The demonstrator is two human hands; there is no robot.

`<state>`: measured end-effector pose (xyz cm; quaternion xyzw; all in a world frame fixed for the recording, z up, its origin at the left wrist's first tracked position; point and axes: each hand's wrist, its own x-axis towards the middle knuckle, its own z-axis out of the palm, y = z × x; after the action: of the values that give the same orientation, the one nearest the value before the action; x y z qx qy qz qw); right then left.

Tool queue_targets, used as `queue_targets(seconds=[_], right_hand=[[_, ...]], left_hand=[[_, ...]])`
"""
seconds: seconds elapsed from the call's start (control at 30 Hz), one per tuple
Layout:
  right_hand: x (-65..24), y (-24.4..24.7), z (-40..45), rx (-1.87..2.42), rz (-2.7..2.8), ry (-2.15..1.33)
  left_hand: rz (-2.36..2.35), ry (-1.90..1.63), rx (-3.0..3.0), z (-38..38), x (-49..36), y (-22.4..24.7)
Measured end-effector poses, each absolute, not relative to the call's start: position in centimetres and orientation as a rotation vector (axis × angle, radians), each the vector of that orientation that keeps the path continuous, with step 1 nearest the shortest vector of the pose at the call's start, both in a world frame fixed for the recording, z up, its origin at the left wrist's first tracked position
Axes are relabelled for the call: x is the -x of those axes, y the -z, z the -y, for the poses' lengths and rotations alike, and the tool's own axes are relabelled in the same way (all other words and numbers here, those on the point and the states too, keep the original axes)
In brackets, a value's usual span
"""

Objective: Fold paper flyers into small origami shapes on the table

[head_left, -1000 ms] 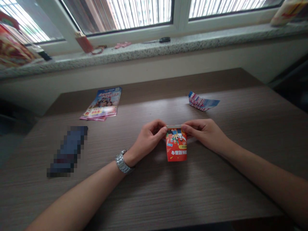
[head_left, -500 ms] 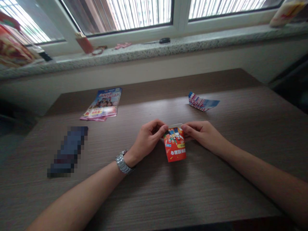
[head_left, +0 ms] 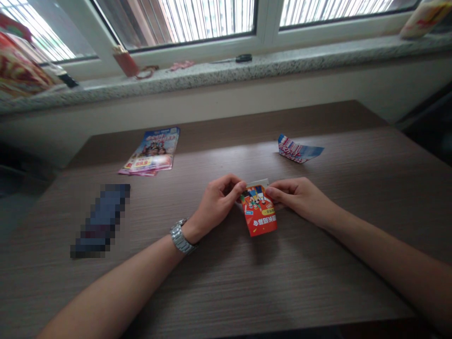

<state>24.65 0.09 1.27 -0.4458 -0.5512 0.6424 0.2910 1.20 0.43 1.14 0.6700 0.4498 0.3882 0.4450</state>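
Between my two hands is a folded red leaflet (head_left: 263, 219) with cartoon figures and upside-down print facing me. My left hand (head_left: 222, 197), with a metal watch (head_left: 181, 237) on its wrist, pinches the upper left corner between thumb and fingers. At the upper right corner, my right hand (head_left: 294, 195) pinches the paper in the same way. A pale edge of paper shows along the top fold. The leaflet's lower part hangs toward me over the table and casts a shadow below. Its back side is hidden.
A stack of printed flyers (head_left: 153, 149) lies at the back left of the wooden table (head_left: 219, 282). Nearer on the left is a dark pixelated object (head_left: 102, 219). A folded blue-and-pink paper (head_left: 300, 150) stands at the back right. A screwdriver (head_left: 243, 58) rests on the windowsill (head_left: 282, 63).
The leaflet's lower end has swung slightly to the right, and a bit more of the pale top edge shows. Both hands keep their pinch. The camera view has shifted slightly.
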Motion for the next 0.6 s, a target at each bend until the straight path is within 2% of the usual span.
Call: queue_targets(seconds=[0.6], right_hand=[[-25.05,-1.52,-0.12,1.217,1.841,-1.524]], left_hand=[[-1.01,-0.841,-1.825,-0.17,-1.45,-1.91]])
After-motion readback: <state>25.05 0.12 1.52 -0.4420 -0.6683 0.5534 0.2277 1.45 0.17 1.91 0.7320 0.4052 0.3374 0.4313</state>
